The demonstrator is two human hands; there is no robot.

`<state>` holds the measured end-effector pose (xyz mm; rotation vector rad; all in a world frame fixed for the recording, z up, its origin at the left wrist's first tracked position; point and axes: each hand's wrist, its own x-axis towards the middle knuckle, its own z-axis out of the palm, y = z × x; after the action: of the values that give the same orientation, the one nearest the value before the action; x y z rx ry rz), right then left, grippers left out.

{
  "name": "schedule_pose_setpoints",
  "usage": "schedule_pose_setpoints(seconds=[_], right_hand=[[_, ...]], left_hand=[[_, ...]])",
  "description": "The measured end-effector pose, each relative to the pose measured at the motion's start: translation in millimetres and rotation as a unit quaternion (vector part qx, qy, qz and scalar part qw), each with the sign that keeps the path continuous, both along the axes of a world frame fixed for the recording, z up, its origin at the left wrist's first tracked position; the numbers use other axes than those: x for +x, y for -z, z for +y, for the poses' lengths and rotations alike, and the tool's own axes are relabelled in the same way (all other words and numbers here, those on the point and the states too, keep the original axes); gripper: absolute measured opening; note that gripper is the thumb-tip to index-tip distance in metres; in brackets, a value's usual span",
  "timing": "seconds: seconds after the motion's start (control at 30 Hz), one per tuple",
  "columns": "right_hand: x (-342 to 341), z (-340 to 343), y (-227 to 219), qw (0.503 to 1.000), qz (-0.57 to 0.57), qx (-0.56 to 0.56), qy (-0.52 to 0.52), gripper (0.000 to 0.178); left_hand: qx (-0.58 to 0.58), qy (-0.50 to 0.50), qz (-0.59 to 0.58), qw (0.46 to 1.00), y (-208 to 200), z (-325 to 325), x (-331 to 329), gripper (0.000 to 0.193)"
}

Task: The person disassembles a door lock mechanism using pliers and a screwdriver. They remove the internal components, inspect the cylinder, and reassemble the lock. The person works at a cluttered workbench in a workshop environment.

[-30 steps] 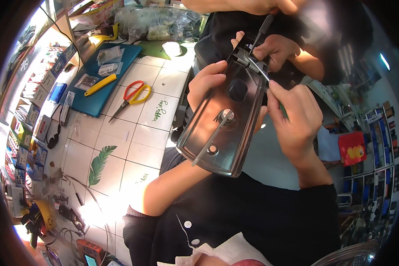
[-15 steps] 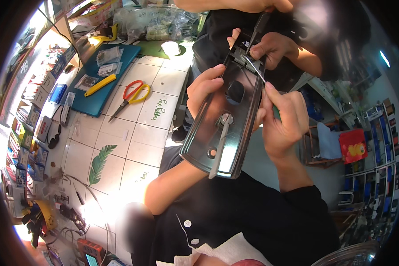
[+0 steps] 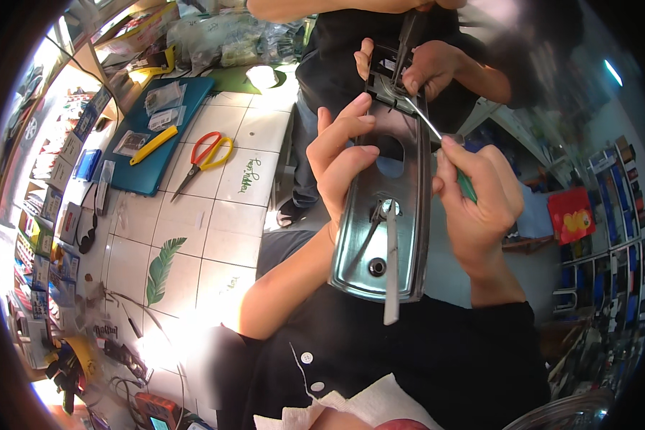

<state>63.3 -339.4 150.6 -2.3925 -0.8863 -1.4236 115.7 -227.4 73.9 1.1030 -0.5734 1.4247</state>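
Note:
A long dark metal lock plate [image 3: 362, 247] with rounded ends is held in mid-air, tilted away from me. My left hand [image 3: 340, 158] wraps its left edge, fingers on top, thumb hidden. A thin flat bar [image 3: 392, 279] sticks out of the plate's lower hole. In my right hand [image 3: 484, 201] is a screwdriver [image 3: 467, 185] with a green handle; its shaft reaches a small metal part [image 3: 396, 92] at the plate's far end. Opposite me, another person's hand [image 3: 433, 66] grips the plate's far end, and dark pliers [image 3: 407, 46] reach into that spot.
On the white tiled table [image 3: 226, 208] at left lie red-and-yellow scissors [image 3: 206, 159] and a teal folder [image 3: 150, 168] bearing a yellow cutter [image 3: 154, 145] and small bags. Boxes [image 3: 64, 261] line the left side. A red bag [image 3: 571, 215] is at right, near shelves.
The plate has swung more upright, its near end moving right and down. My right hand and screwdriver have shifted slightly right and down, the tip staying at the far end.

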Motion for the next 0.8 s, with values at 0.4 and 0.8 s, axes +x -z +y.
schedule_pose_setpoints(seconds=[0.4,0.8], right_hand=[[-6.3,-9.5,-8.2,0.998,0.005,-0.063,0.010,0.032],[-18.6,-11.5,5.9,0.996,0.081,-0.023,0.012,0.032]], left_hand=[[-0.009,-0.020,-0.008,1.000,9.8,-6.2,-3.0,0.075],[0.016,0.034,-0.021,0.999,10.0,-6.0,-15.5,0.073]])
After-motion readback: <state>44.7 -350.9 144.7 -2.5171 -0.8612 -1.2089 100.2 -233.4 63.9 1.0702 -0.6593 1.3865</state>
